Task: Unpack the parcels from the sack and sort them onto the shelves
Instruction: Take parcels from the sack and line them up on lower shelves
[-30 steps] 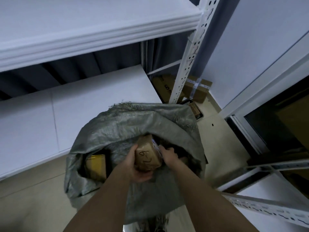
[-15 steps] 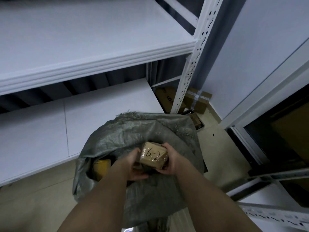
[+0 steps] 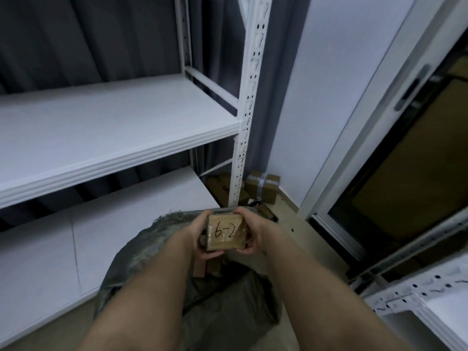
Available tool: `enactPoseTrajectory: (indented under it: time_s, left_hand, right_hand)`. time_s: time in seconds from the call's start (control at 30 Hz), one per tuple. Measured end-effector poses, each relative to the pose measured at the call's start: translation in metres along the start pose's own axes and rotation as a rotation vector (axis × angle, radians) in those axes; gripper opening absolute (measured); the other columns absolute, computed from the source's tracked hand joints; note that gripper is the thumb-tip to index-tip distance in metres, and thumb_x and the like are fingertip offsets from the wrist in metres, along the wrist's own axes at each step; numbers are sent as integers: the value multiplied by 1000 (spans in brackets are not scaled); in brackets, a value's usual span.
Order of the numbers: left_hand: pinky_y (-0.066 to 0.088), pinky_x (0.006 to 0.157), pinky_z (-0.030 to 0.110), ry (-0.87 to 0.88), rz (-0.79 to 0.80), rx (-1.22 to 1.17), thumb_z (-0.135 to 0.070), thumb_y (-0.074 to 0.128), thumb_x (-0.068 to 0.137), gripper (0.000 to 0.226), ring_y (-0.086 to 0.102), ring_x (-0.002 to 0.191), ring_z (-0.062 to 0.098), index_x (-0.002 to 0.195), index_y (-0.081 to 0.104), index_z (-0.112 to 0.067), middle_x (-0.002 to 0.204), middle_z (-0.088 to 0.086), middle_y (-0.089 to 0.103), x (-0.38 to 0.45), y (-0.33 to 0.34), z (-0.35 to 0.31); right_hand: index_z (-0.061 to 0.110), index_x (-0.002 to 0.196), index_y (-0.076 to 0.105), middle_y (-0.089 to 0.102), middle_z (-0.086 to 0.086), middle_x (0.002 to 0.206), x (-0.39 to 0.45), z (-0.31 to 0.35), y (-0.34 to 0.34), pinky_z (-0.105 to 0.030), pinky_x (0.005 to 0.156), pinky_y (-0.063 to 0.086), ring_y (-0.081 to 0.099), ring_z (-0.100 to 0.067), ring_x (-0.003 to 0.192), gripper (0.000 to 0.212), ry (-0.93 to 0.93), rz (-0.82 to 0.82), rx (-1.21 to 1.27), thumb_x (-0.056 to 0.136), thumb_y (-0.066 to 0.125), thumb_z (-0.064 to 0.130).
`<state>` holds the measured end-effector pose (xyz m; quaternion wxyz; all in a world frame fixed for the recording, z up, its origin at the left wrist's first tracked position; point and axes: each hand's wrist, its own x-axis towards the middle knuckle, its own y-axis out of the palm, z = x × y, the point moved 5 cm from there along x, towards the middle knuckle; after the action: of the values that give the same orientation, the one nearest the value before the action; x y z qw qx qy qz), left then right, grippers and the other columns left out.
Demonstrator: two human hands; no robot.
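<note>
Dim light here. Dark curtain (image 3: 101, 34) hangs behind the rack ahead of me, a pale wall (image 3: 329, 97) to its right, a glass door (image 3: 405, 173) beside that, beige floor (image 3: 298, 224) under me.

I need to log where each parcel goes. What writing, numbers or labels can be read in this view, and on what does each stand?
"6-2": handwritten in black marker on the top face of the brown parcel, held between the left hand and right hand above the sack.
Dark print on the flat carton behind the shelf post: too small and blurred to read.
The taped box on the floor: no text can be made out.
</note>
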<state>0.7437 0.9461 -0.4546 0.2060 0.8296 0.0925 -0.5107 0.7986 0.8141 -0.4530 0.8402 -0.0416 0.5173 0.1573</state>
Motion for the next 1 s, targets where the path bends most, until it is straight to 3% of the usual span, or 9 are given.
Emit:
enactPoseTrajectory:
  time_s: [0.1,0.23,0.3,0.4,0.5,0.57,0.7,0.87,1.0]
  left_hand:
    - [57,65,36,33,33,64,-54,62,75,46,65,90,30,94,67,-12,96,14,68,-21,28,-4]
    - [57,59,36,116,83,148,-53,58,79,43,66,87,30,99,67,-15,98,13,68,-47,68,0]
    - [57,61,36,151,102,188,-50,59,78,40,66,86,30,96,66,-15,97,12,67,-60,86,9]
    - [58,60,36,174,151,259,-51,61,76,41,67,84,29,94,67,-15,93,11,69,-77,112,32]
    - [58,57,34,200,163,355,-54,59,74,41,69,73,26,83,68,-15,72,8,72,-95,140,69]
    - [58,55,32,219,164,393,-56,56,74,43,68,71,24,78,68,-15,67,7,72,-106,156,96]
    - [56,56,29,240,170,454,-61,49,77,49,67,70,23,76,67,-16,65,6,72,-132,190,156]
    - [53,61,30,318,229,510,-64,45,80,51,67,76,21,81,68,-19,67,4,73,-165,222,208]
    - [54,63,29,368,290,568,-63,44,81,48,69,75,19,83,68,-21,70,2,74,-187,241,235]
  right_hand:
    - [18,85,70,71,-7,89,-28,5,-22,-29,56,54,64,-24,89,43,-73,-29,33,74,63,59]
    - [17,94,71,71,-11,100,-65,0,-55,-38,66,58,65,-28,96,57,-164,-53,117,73,59,69]
    - [17,89,72,74,-11,90,-84,-11,-74,-40,68,58,66,-29,93,56,-210,-77,168,74,58,69]
    - [17,80,72,74,-8,72,-113,-36,-97,-33,59,57,71,-25,76,52,-277,-65,209,82,51,64]
    - [17,65,73,73,-6,65,-146,-72,-121,-30,48,55,70,-20,53,54,-352,-81,223,85,46,59]
    - [17,68,69,71,-4,60,-166,-97,-135,-27,45,54,69,-18,49,49,-389,-104,226,87,44,56]
    - [19,75,65,69,0,55,-205,-156,-167,-22,48,52,66,-17,63,47,-428,-192,236,86,44,60]
    - [20,79,66,71,-4,74,-248,-205,-196,-27,65,55,66,-20,78,49,-481,-238,306,85,44,63]
    - [22,75,65,70,0,60,-284,-234,-209,-22,54,52,66,-17,69,49,-520,-300,358,84,44,65]
